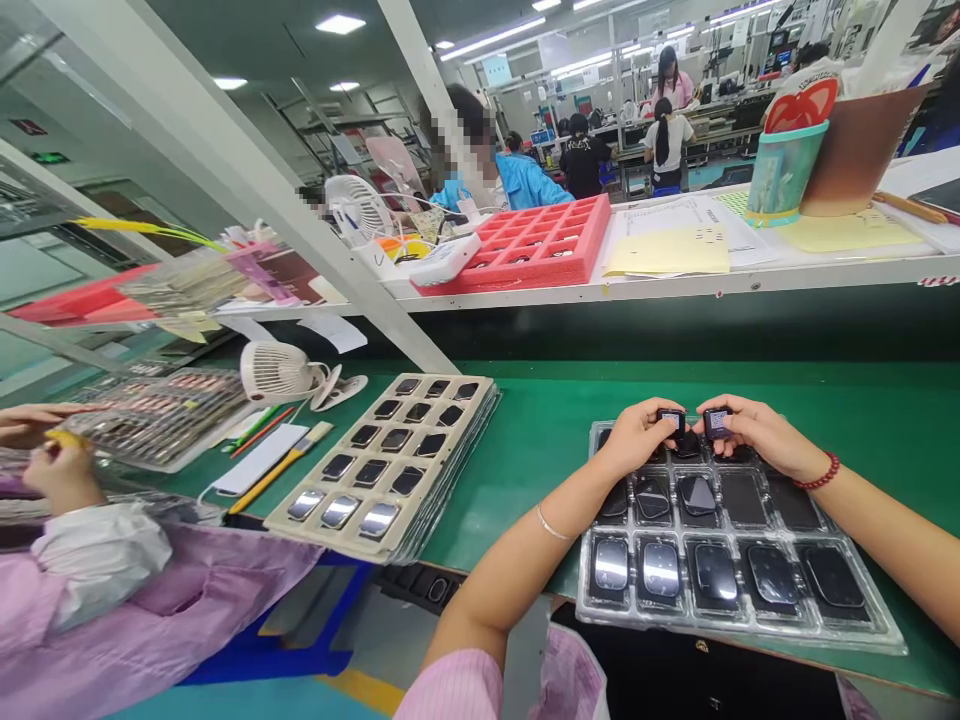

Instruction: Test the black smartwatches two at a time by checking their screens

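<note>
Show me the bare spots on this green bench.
Bare green mat between the beige tray stack and the clear tray, and behind that tray up to the shelf wall. Crowded: around the fan, and the clear tray's far row, where left hand and right hand each pinch a dark part.

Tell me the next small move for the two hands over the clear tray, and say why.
The left hand holds one small dark piece, the right hand a second piece, just above the far row of the clear tray, whose near row looks full. So probably: lower both into far-row pockets.
</note>
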The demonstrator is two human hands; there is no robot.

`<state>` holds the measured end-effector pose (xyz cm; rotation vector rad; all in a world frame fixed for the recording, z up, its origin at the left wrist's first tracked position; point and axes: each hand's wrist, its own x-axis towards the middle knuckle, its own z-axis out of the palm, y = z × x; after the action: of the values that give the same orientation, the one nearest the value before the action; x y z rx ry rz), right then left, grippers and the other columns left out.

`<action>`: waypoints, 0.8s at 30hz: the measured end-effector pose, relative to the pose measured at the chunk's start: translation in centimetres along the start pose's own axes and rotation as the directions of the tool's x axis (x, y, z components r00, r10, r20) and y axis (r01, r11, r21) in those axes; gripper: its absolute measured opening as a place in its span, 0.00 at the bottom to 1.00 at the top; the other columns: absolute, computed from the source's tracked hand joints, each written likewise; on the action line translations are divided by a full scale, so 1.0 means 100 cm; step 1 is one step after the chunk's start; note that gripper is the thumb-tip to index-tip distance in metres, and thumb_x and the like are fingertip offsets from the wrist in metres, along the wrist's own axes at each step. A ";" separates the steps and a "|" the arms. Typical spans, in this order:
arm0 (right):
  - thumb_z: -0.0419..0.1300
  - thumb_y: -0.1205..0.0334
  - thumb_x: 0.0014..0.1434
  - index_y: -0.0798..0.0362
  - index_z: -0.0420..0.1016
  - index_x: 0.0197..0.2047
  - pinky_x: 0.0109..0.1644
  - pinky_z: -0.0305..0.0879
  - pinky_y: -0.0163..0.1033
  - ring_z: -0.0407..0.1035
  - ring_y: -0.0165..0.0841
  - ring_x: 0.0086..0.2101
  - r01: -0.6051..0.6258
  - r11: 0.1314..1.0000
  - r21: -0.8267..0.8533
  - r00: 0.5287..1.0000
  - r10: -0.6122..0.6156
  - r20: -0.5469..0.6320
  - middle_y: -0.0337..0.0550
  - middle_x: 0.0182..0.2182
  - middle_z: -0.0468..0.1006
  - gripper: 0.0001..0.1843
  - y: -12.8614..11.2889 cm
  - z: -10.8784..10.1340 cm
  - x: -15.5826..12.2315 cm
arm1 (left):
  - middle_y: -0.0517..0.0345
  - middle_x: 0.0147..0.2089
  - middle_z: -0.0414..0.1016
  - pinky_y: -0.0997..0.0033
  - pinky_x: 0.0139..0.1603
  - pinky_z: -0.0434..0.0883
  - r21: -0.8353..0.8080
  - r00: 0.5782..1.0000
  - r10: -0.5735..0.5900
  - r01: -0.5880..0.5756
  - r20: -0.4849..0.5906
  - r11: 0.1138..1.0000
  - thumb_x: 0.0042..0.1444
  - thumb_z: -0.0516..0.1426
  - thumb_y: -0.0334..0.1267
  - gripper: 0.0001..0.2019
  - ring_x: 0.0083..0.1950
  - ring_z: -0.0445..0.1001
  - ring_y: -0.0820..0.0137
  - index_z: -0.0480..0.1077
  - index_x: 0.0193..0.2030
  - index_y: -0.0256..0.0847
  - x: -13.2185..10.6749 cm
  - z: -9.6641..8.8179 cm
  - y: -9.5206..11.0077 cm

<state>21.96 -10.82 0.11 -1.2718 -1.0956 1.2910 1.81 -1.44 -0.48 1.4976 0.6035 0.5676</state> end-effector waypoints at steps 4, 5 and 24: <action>0.66 0.50 0.55 0.52 0.77 0.47 0.31 0.74 0.41 0.76 0.34 0.27 0.010 0.999 -0.037 1.000 -0.010 0.001 0.50 0.42 0.85 0.20 0.002 -0.001 -0.001 | 0.51 0.43 0.79 0.74 0.35 0.71 0.000 1.000 0.012 -0.012 0.002 1.000 0.55 0.62 0.39 0.16 0.31 0.75 0.75 0.73 0.50 0.35 -0.001 0.001 0.000; 0.66 0.50 0.55 0.51 0.77 0.47 0.31 0.74 0.41 0.76 0.34 0.27 0.015 0.999 -0.041 1.000 -0.015 -0.001 0.50 0.42 0.85 0.20 0.002 -0.001 -0.001 | 0.51 0.43 0.79 0.73 0.36 0.71 0.005 1.000 0.013 -0.013 0.000 1.000 0.55 0.62 0.40 0.16 0.31 0.75 0.75 0.73 0.49 0.35 -0.001 0.001 0.000; 0.62 0.65 0.58 0.54 0.74 0.42 0.24 0.70 0.32 0.72 0.26 0.19 0.068 0.996 -0.050 0.998 -0.068 0.005 0.41 0.31 0.85 0.07 0.008 -0.004 0.012 | 0.60 0.25 0.75 0.74 0.28 0.62 0.190 0.998 -0.050 0.058 -0.043 0.980 0.52 0.61 0.51 0.21 0.27 0.72 0.71 0.73 0.46 0.36 0.005 -0.001 0.008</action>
<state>22.37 -9.75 -0.83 -1.2589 -1.1708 1.2216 2.17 -1.03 0.28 1.6479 0.7431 0.5081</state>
